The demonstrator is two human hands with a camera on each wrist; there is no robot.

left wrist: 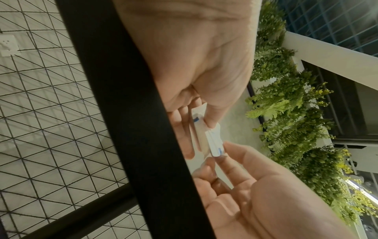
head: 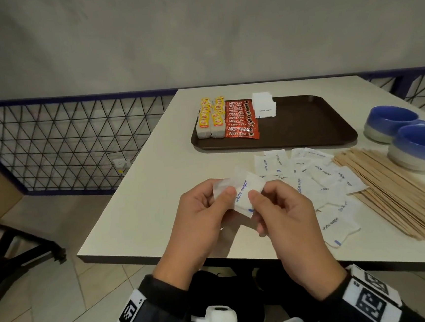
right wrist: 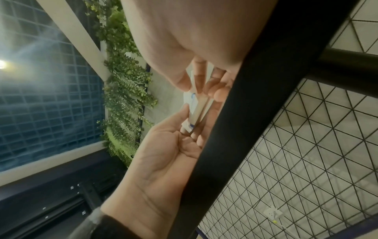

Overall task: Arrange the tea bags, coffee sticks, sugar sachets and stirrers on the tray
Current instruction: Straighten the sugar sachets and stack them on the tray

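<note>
Together, the left hand (head: pixel 200 213) and right hand (head: pixel 285 213) pinch a small stack of sugar sachets (head: pixel 242 194).

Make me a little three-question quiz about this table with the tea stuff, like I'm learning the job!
1. True or false: the wooden stirrers already lie on the brown tray.
2. What do the left hand and right hand hold together? A) a coffee stick B) a bunch of white sugar sachets C) a tea bag
3. Fill in: on the tray, the red Nescafe coffee sticks lie between the yellow-tagged tea bags and the ____.

Key:
1. False; they lie on the table, right of the loose sugar sachets.
2. B
3. Stacked sugar sachets
</note>
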